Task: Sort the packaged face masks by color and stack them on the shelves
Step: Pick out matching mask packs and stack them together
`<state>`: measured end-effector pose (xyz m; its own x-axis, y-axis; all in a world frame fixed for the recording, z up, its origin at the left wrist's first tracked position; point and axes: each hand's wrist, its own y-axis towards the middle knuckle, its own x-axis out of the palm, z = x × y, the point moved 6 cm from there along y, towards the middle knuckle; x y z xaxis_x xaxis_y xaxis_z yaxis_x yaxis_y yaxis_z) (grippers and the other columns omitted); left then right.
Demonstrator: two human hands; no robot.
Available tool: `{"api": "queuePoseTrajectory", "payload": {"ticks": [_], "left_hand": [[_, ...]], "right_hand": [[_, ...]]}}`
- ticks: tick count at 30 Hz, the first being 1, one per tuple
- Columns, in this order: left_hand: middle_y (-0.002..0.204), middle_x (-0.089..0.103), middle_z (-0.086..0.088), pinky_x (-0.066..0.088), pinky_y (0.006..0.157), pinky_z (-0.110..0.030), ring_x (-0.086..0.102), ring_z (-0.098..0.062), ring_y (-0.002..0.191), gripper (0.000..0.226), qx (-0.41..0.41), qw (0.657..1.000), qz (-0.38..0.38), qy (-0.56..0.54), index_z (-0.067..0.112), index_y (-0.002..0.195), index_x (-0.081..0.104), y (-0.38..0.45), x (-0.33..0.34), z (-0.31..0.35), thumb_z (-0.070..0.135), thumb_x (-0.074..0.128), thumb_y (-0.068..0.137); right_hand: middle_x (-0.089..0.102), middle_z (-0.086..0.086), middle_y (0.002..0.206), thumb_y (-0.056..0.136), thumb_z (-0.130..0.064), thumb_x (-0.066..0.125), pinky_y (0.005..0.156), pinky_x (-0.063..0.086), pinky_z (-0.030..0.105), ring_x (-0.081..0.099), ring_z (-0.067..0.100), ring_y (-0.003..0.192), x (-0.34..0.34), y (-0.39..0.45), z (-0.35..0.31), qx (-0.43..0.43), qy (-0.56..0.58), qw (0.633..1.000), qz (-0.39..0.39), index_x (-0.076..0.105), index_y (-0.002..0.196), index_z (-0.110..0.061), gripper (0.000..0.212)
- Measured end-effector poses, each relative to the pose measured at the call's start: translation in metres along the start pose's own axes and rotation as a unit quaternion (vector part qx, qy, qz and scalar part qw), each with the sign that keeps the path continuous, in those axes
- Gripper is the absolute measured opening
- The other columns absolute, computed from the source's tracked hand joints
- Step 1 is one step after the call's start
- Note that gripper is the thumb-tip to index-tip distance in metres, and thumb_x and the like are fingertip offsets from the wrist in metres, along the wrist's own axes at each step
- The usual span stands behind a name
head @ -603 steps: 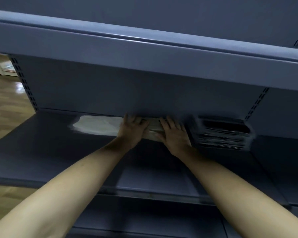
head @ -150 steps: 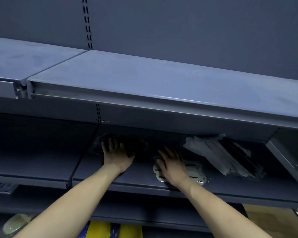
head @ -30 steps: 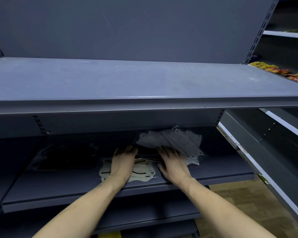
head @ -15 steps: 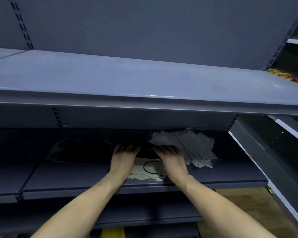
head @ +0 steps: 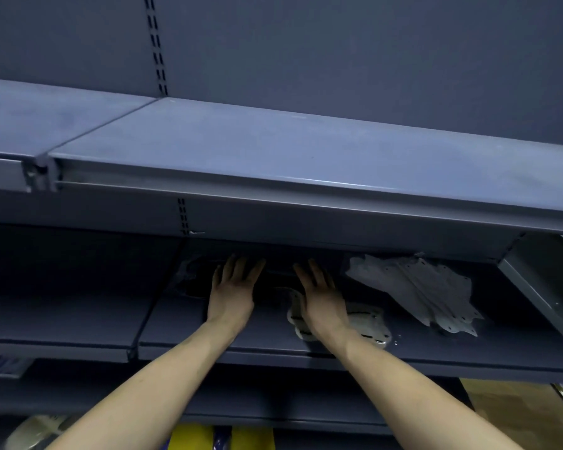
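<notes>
Both my hands reach into the middle shelf [head: 338, 358] of a dark grey rack. My left hand [head: 233, 287] lies flat, fingers straight, on a stack of black packaged masks [head: 194, 280] at the shelf's left. My right hand [head: 320, 295] lies flat with straight fingers partly on a white packaged mask with black ear loops [head: 364, 319]. To the right a slanted pile of several white packaged masks [head: 413, 287] leans toward the back. The rear of the black stack is lost in shadow.
The upper shelf [head: 273, 151] juts out right above my hands. A side bracket [head: 540, 293] closes the shelf at the right. Below, yellow packages [head: 192, 438] and a pale packet [head: 35, 431] lie on a lower level. Wood floor [head: 514, 407] shows at the lower right.
My left hand has slid left onto the black stack. My right hand now lies on the single white mask. The view has turned left, so the shelf appears shifted right.
</notes>
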<state>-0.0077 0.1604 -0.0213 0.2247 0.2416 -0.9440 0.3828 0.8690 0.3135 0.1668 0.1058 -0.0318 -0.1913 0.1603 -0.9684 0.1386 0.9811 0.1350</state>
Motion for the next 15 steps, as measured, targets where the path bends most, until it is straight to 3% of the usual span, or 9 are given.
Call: {"api": "queuePoseTrajectory", "payload": {"ticks": [4, 6, 8, 12, 15], "left_hand": [[0.164, 0.013, -0.012, 0.017, 0.121, -0.048, 0.006, -0.036, 0.151, 0.071, -0.082, 0.994, -0.066, -0.025, 0.033, 0.159, 0.007, -0.003, 0.009, -0.049, 0.015, 0.042, 0.1], [0.165, 0.003, -0.013, 0.014, 0.121, -0.048, -0.001, -0.036, 0.151, 0.074, -0.109, 0.99, -0.085, -0.032, 0.033, 0.158, -0.005, 0.001, 0.01, -0.069, 0.023, 0.041, 0.101], [0.165, -0.007, -0.013, 0.01, 0.122, -0.05, -0.007, -0.035, 0.151, 0.084, -0.139, 0.976, -0.156, -0.063, 0.035, 0.156, -0.014, 0.005, 0.016, -0.09, 0.032, 0.047, 0.098], [0.165, -0.011, -0.005, 0.003, 0.122, -0.052, -0.01, -0.031, 0.151, 0.105, -0.102, 0.947, -0.286, -0.109, 0.039, 0.156, -0.006, 0.007, 0.027, -0.115, 0.063, 0.061, 0.079], [0.164, -0.015, -0.001, 0.008, 0.122, -0.05, -0.007, -0.029, 0.151, 0.116, -0.072, 0.947, -0.293, -0.112, 0.038, 0.155, 0.012, 0.01, 0.024, -0.125, 0.075, 0.071, 0.063]], "right_hand": [[0.009, 0.0, 0.167, 0.106, -0.034, 0.039, 0.116, 0.031, 0.038, 0.016, 0.031, 0.151, 0.011, 0.015, -0.039, -0.024, 0.005, 0.999, -0.026, 0.018, 0.158, -0.035, 0.056], [0.008, -0.002, 0.167, 0.106, -0.032, 0.037, 0.117, 0.029, 0.037, 0.012, 0.028, 0.152, 0.014, 0.023, -0.056, -0.027, 0.014, 0.999, -0.034, 0.017, 0.158, -0.036, 0.056], [0.007, -0.002, 0.167, 0.106, -0.036, 0.037, 0.12, 0.023, 0.039, 0.005, 0.028, 0.153, 0.023, 0.031, -0.07, -0.038, 0.017, 0.997, -0.068, 0.018, 0.158, -0.036, 0.055], [-0.001, -0.006, 0.167, 0.093, -0.066, 0.046, 0.123, 0.011, 0.046, -0.005, 0.027, 0.153, 0.051, 0.038, -0.075, -0.028, 0.059, 0.975, -0.212, 0.015, 0.157, -0.037, 0.077], [0.015, -0.004, 0.162, 0.076, -0.072, 0.064, 0.119, 0.023, 0.047, 0.012, 0.029, 0.149, 0.051, 0.05, -0.072, -0.023, 0.083, 0.98, -0.182, 0.024, 0.152, -0.036, 0.093]]}}
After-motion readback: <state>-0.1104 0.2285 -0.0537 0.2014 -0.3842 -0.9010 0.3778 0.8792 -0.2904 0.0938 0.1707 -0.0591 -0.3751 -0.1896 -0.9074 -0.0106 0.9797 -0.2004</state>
